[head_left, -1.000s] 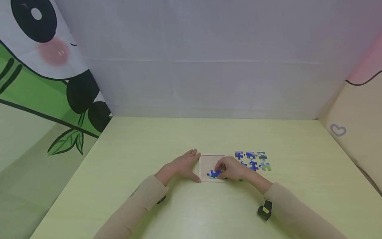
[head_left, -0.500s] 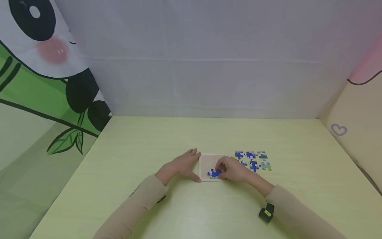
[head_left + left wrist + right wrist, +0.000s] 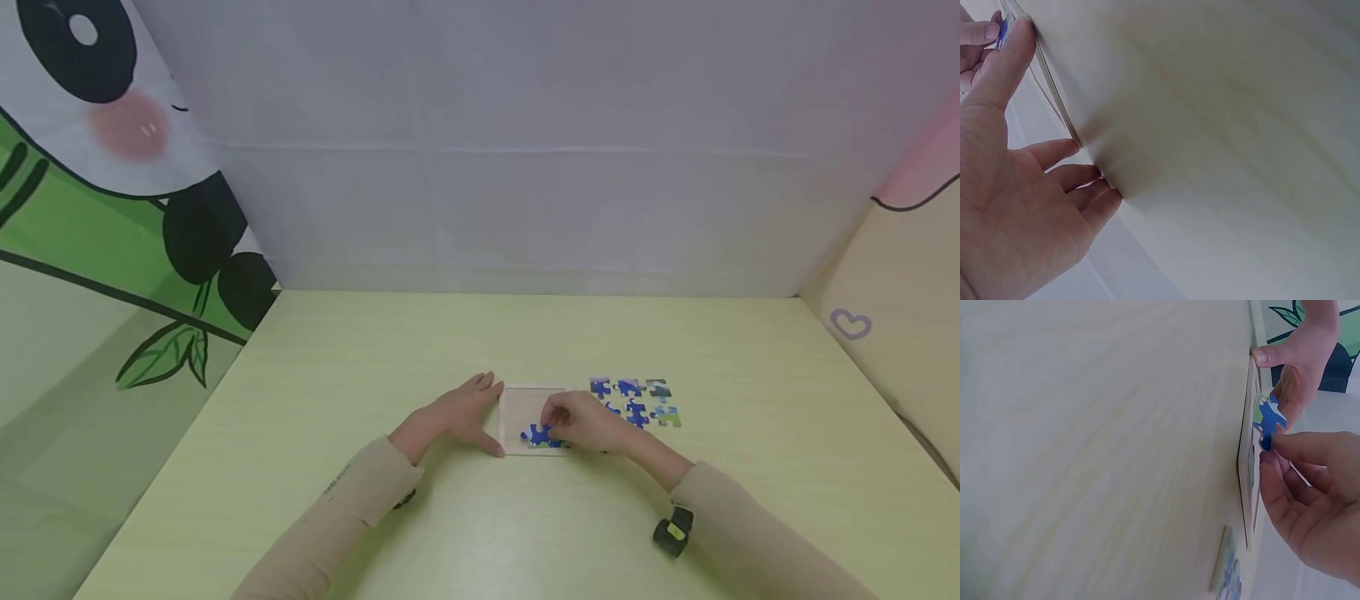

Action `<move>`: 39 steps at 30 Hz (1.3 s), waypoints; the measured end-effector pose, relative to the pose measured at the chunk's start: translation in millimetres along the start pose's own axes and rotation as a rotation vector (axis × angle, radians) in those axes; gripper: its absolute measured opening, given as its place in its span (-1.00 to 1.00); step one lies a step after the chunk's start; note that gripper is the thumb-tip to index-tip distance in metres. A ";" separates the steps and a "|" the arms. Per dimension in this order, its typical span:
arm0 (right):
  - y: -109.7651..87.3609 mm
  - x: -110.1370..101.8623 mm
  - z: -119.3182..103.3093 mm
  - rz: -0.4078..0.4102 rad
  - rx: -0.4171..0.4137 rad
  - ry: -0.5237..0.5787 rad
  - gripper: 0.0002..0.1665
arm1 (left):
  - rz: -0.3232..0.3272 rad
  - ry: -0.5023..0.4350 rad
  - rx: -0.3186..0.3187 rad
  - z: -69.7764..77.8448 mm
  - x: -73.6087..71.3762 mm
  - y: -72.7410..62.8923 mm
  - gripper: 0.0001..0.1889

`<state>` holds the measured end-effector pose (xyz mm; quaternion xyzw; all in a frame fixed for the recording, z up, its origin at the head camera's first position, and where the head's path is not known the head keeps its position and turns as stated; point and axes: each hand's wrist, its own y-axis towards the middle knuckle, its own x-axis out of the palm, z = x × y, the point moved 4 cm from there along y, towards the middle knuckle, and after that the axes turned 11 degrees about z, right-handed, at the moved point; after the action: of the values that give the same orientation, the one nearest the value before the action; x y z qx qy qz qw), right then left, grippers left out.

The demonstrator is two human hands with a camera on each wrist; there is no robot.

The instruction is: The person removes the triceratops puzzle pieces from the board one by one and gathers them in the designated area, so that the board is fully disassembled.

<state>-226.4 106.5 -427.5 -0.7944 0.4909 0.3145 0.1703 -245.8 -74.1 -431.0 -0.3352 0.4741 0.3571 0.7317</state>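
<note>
My right hand [image 3: 583, 421] pinches a blue jigsaw piece [image 3: 1267, 422] with green and white patches between thumb and fingertips. It holds this piece over the lower part of a shallow, pale wooden puzzle tray [image 3: 522, 404]. In the right wrist view the piece is tilted up from the tray's floor. My left hand [image 3: 467, 414] has its fingers spread along the tray's left side, thumb at the near left corner and fingertips by the far left one. The left wrist view shows this hand's fingertips [image 3: 1113, 195] against the tabletop, with the thumb along the tray's edge.
Several loose jigsaw pieces [image 3: 636, 410], blue, green and grey, lie in rows just right of the tray, partly behind the right hand. The pale wooden table [image 3: 420, 333] ends at a light curtain [image 3: 480, 217] at the back.
My right fingers have shifted slightly at the piece, and more blue and green shows beneath them. My left hand has stayed at the tray's left side.
</note>
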 end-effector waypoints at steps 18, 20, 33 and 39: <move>-0.4 -0.9 -3.1 -0.013 -0.052 0.050 -0.90 | 0.001 0.011 0.012 -0.7 1.0 0.8 0.09; -0.4 -1.8 -3.8 -0.014 -0.064 0.055 -0.89 | -0.003 0.014 0.011 -0.5 0.6 0.6 0.09; -16.4 -38.0 9.2 0.057 -0.091 0.013 -0.90 | -0.002 0.012 0.024 1.4 1.1 3.1 0.10; -30.6 -61.0 22.8 0.084 -0.064 -0.017 -0.93 | 0.014 0.043 0.029 -0.3 1.1 2.1 0.10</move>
<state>-226.3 174.9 -404.9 -0.7754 0.5122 0.3436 0.1354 -247.3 -73.1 -432.5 -0.3289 0.4971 0.3481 0.7236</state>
